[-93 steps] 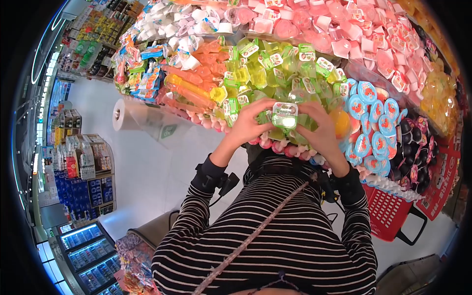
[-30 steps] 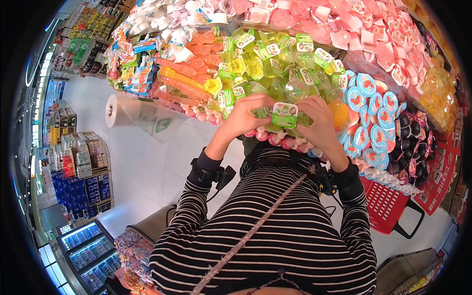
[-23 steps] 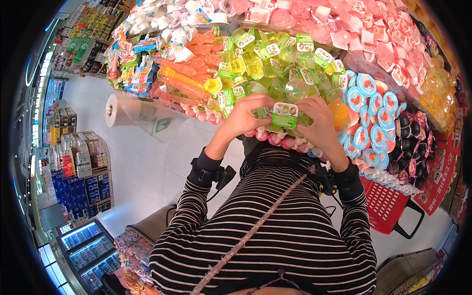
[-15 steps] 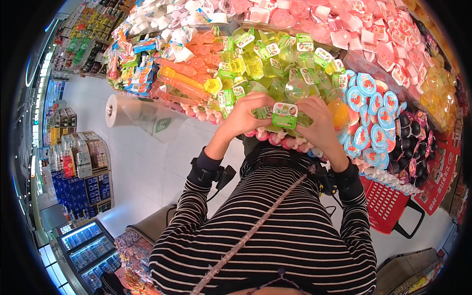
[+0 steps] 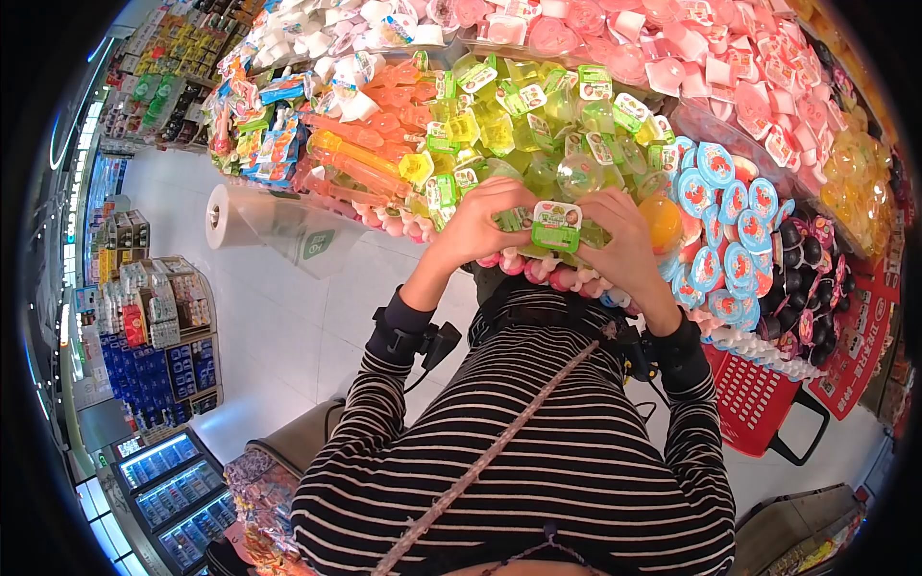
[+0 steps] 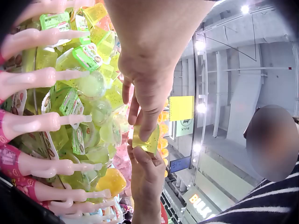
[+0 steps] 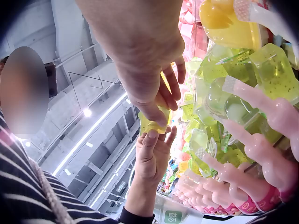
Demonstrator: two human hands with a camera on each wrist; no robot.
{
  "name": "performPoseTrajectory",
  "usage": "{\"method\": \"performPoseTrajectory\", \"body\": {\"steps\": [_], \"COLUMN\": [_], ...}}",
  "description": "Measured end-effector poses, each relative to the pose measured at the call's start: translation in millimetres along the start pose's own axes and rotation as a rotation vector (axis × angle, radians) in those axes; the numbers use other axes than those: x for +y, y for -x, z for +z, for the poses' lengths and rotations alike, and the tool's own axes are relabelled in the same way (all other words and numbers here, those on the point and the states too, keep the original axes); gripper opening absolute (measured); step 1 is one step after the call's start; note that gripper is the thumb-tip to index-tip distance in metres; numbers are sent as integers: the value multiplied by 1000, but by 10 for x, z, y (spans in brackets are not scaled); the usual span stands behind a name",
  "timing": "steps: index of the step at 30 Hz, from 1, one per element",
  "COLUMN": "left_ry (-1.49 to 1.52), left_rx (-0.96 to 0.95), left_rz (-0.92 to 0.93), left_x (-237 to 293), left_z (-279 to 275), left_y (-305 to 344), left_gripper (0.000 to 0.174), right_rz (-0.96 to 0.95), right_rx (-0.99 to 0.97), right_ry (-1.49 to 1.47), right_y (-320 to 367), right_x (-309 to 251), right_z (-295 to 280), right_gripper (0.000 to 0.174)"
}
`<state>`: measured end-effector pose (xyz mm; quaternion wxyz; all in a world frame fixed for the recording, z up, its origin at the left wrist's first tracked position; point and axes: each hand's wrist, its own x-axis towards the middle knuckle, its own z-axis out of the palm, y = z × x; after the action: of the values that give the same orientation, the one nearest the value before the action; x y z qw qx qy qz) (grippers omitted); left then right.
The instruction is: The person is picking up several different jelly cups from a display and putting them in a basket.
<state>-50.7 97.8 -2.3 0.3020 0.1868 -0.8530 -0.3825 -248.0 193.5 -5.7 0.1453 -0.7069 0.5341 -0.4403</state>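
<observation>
Both hands hold one small jelly cup (image 5: 557, 228) at chest level, close over the front edge of the candy display. Its green-and-white printed lid faces up toward the head camera. My left hand (image 5: 488, 223) pinches the cup from the left with thumb and fingers. From the other side, my right hand (image 5: 618, 236) grips it likewise. In the left wrist view the clear yellow-green body of the cup (image 6: 152, 143) with dark specks shows between the thumbs. The right wrist view gives the same pale green cup (image 7: 146, 125) between the fingertips.
Green jelly cups (image 5: 499, 134) fill the bin ahead, beside orange sticks (image 5: 394, 110), pink cups (image 5: 691, 72) and blue-lidded cups (image 5: 715, 221). Pink bottle-shaped jellies (image 6: 32, 81) line the front rim. A bag roll (image 5: 221, 216) hangs left; a red basket (image 5: 754, 403) stands right.
Since the oldest frame the lid has lost its glare and tilted so its print shows, and the view has shifted slightly. Over the last second both hands and the jelly cup stay nearly still.
</observation>
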Motion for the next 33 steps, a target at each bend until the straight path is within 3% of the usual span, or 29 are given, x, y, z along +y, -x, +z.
{"method": "performPoseTrajectory", "body": {"steps": [33], "left_ry": [8], "left_rx": [-11], "left_rz": [-59], "left_x": [30], "left_z": [6], "left_y": [16], "left_gripper": [30], "right_rz": [10], "right_rx": [-16], "right_ry": [-20], "right_y": [19], "right_x": [10], "right_z": [14], "right_gripper": [29]}}
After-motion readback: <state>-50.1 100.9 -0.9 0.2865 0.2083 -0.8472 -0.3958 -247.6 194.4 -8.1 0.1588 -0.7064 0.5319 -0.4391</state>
